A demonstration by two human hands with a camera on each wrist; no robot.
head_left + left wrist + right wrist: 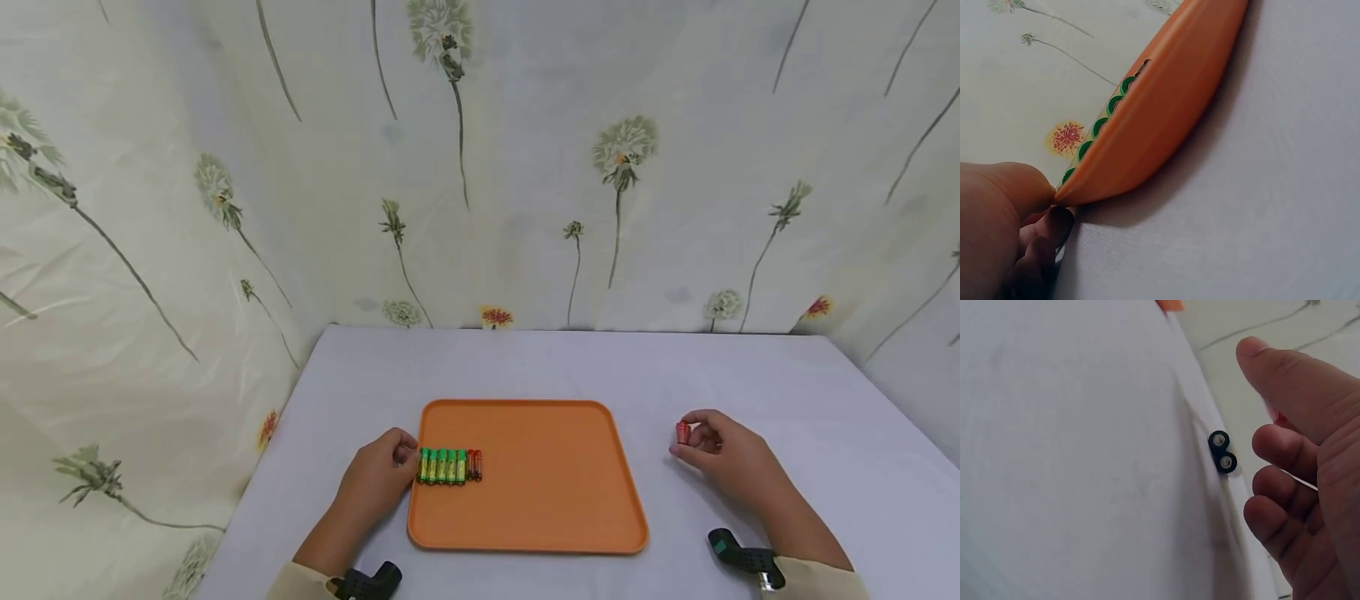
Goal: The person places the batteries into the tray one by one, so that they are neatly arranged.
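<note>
On the white table lies an orange tray [536,517]. Several green batteries [442,467] and two thinner red ones [474,465] form a side-by-side row inside its left rim. My left hand [384,473] pinches that rim beside the row, thumb above and a finger below. Off to the tray's right, my right hand [731,457] pinches small red batteries [683,432] between thumb and index finger, over the table. From the right wrist, two round dark-rimmed battery ends [1223,452] show close by the fingers, and the thumb hides most of a red patch.
White cloth [547,362] covers the table. A flower-printed curtain [525,167] stands behind its far edge and along the sides. Black wrist cameras [742,557] sit on both forearms, near the cloth. Table surface lies between the tray and my right hand.
</note>
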